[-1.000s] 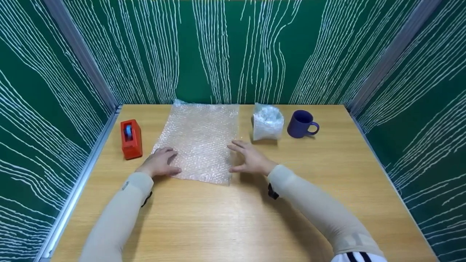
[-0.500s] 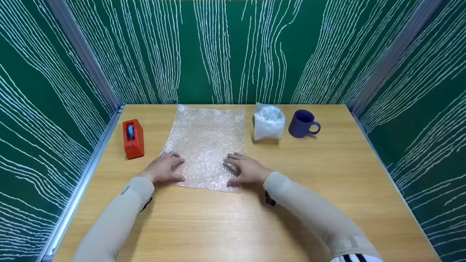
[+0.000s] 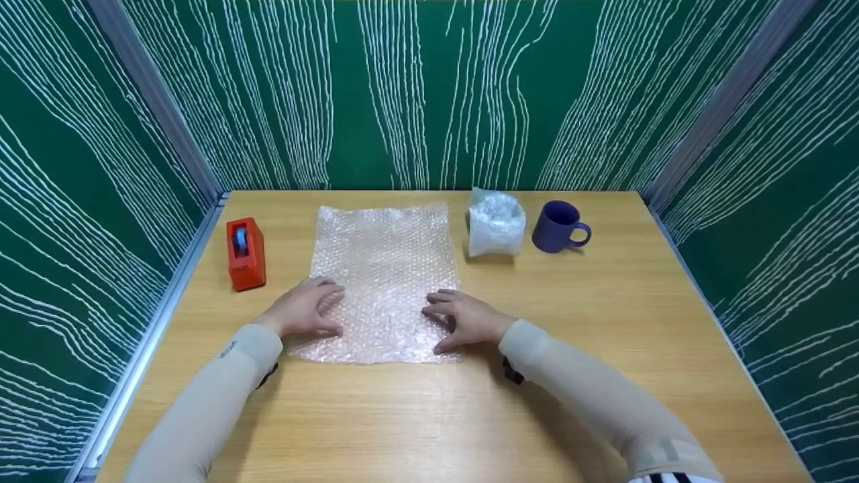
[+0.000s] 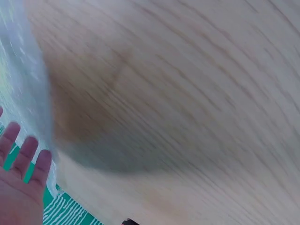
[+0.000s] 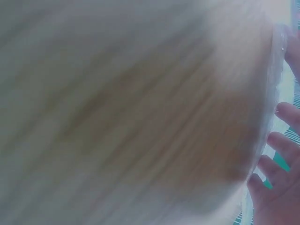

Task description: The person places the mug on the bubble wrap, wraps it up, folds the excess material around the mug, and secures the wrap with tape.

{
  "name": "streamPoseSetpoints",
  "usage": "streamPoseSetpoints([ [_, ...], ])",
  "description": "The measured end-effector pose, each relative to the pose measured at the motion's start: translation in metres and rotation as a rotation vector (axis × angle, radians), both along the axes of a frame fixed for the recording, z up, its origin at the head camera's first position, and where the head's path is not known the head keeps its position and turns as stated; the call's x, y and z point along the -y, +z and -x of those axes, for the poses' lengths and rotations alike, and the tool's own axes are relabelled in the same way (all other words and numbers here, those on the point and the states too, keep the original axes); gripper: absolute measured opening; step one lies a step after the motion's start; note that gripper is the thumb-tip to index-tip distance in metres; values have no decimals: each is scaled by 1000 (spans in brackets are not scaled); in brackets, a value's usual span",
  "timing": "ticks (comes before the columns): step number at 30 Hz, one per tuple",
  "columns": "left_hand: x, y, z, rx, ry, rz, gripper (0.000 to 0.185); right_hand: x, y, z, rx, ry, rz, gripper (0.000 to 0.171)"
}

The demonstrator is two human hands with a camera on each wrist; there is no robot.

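Note:
A clear sheet of bubble wrap lies spread flat on the wooden table, its near edge toward me. On its left side my left hand rests with spread, gently bent fingers over the sheet. Opposite, my right hand touches the right edge, fingers and thumb spread over the plastic. In the left wrist view the sheet's edge runs beside the fingers. The right wrist view has the fingertips right at the sheet's other edge.
A red tape dispenser with a blue roll stands at the left. Behind and right of the sheet sits a bundle wrapped in bubble wrap, with a dark purple mug beside it. Green walls with white streaks enclose the table.
The bubble wrap has slid toward me and straightened, its near edge now lower in view. Both hands have come nearer with it. The dispenser, bundle and mug stay put.

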State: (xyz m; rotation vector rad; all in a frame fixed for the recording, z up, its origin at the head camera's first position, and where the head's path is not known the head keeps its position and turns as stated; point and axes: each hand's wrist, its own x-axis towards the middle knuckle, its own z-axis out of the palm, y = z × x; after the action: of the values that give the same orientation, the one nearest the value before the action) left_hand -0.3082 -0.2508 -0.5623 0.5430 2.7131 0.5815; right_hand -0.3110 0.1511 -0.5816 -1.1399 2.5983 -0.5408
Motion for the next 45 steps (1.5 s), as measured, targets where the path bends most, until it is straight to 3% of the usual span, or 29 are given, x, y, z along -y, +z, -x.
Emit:
streamPoseSetpoints([
  [4,-1,1,0,-10,7,12,95,-7,1,-5,6,23,5,87],
  [11,-2,-2,-1,-86,-61,16,97,-21,3,-12,17,86,16,86],
  [20,-9,-9,-4,-26,-72,38,99,-35,14,-15,39,120,-28,86],
  [26,-21,-2,-3,-57,-118,97,82,-50,20,-9,92,91,-76,82],
  [31,-32,5,-10,-78,-167,103,70,-68,24,-4,113,60,-119,81],
  [35,-42,7,-18,-96,-205,87,70,-83,30,3,73,62,-141,76],
  [40,-51,6,-24,-120,-251,57,67,-96,32,12,-59,86,-123,65],
  [45,-52,5,-21,-83,-235,2,66,-102,31,13,-125,29,-49,53],
])
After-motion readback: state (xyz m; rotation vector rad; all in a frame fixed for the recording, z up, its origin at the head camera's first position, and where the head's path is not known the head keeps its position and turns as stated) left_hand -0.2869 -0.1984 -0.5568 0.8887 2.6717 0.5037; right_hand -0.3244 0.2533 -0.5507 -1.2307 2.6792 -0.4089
